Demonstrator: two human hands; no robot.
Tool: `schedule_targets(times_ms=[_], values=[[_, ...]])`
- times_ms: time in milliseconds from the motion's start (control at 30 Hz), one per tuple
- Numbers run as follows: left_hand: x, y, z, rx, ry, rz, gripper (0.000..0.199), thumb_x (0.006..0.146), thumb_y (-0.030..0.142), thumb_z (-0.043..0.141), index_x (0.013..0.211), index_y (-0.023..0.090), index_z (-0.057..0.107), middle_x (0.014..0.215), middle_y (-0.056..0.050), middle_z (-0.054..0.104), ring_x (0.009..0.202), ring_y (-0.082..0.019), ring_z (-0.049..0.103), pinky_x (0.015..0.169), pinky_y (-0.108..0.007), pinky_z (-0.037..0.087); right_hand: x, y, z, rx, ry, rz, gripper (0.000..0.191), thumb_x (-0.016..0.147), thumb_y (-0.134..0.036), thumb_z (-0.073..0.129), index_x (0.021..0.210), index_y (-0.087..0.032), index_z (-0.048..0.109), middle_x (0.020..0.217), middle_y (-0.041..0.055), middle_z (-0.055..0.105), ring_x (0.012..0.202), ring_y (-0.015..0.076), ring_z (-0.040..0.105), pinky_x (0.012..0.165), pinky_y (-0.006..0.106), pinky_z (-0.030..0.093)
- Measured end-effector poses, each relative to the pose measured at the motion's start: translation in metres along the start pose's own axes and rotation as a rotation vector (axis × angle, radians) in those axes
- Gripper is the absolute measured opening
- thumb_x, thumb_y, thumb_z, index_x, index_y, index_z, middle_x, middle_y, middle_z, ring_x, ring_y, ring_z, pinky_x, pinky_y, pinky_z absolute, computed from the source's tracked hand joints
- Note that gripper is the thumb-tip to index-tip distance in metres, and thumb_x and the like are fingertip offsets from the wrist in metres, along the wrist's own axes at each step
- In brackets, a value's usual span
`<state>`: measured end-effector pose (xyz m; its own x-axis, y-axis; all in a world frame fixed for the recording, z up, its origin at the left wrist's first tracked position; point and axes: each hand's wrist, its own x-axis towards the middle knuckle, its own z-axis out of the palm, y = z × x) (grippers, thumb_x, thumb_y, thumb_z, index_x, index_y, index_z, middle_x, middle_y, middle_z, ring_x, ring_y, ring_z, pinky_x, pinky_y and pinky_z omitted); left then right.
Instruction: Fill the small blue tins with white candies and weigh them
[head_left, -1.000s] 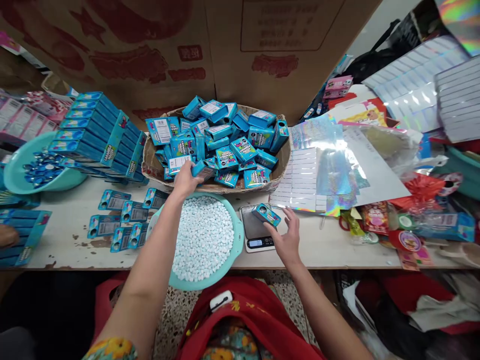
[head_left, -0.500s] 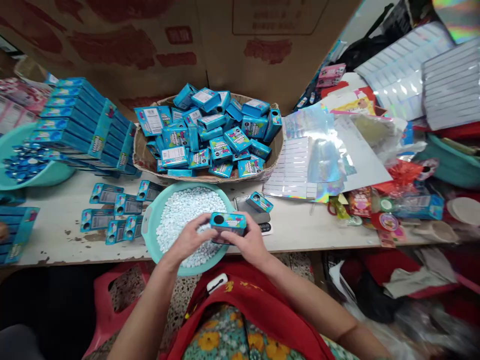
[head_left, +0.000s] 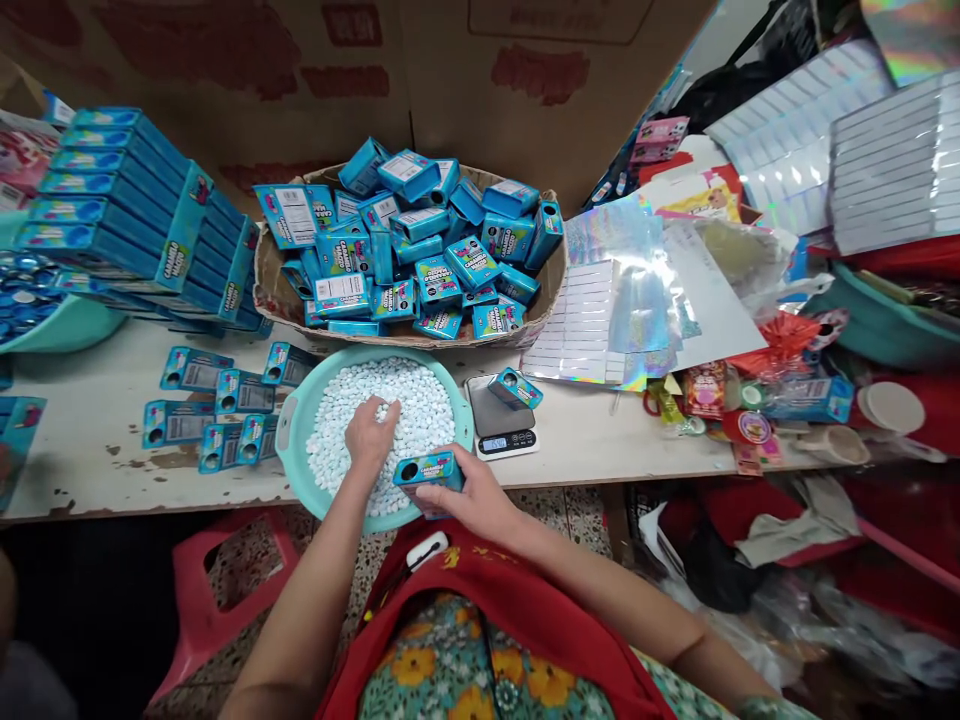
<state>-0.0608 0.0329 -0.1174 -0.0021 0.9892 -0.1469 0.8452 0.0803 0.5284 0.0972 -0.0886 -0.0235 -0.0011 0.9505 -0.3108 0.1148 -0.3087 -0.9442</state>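
My right hand (head_left: 484, 500) grips a small blue candy box (head_left: 431, 478) over the near rim of a turquoise basin (head_left: 289, 440). The box's end with a dark round hole faces left. Inside the basin lie many small white candies (head_left: 427, 410). Down among them is my left hand (head_left: 371, 435), its fingers curled and closed on some candies, the fingertips partly hidden. Just right of the basin, a digital scale (head_left: 495, 410) bears another blue candy box (head_left: 516, 388), its display lit.
Behind the basin stands a cardboard tray (head_left: 300, 325) heaped with blue boxes. Several boxes (head_left: 240, 390) lie on the table to the left, beside a tall stack of blue cartons (head_left: 150, 220). Holographic sheets (head_left: 577, 330) lie right. A pink stool (head_left: 187, 580) stands below.
My left hand has let go of the candy box and moved left into the candies. My right hand has brought the box lower and slightly left. The scale's display has come into view.
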Motion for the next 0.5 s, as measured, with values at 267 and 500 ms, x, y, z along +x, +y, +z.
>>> schedule_targets(times_ms=[267, 500], values=[[-0.004, 0.025, -0.038, -1.164, -0.045, -0.450, 0.030, 0.065, 0.041, 0.067, 0.071, 0.018, 0.050, 0.058, 0.005, 0.047, 0.043, -0.008, 0.041, 0.041, -0.020, 0.030, 0.023, -0.006, -0.001, -0.242, 0.218, -0.250, 0.033, 0.075, -0.036, 0.070, 0.102, -0.021, 0.059, 0.097, 0.0043, 0.061, 0.090, 0.0194, 0.058, 0.082, 0.032, 0.046], [-0.017, 0.067, -0.087, -1.546, -0.052, -0.285, 0.026, 0.072, 0.037, 0.062, 0.071, 0.018, 0.045, 0.069, 0.001, 0.057, 0.055, -0.011, 0.057, 0.055, -0.024, 0.047, 0.052, -0.014, 0.026, -0.394, 0.152, -0.379, 0.029, 0.074, -0.022, 0.067, 0.102, -0.021, 0.060, 0.098, 0.0058, 0.062, 0.095, 0.0222, 0.057, 0.084, 0.035, 0.046]])
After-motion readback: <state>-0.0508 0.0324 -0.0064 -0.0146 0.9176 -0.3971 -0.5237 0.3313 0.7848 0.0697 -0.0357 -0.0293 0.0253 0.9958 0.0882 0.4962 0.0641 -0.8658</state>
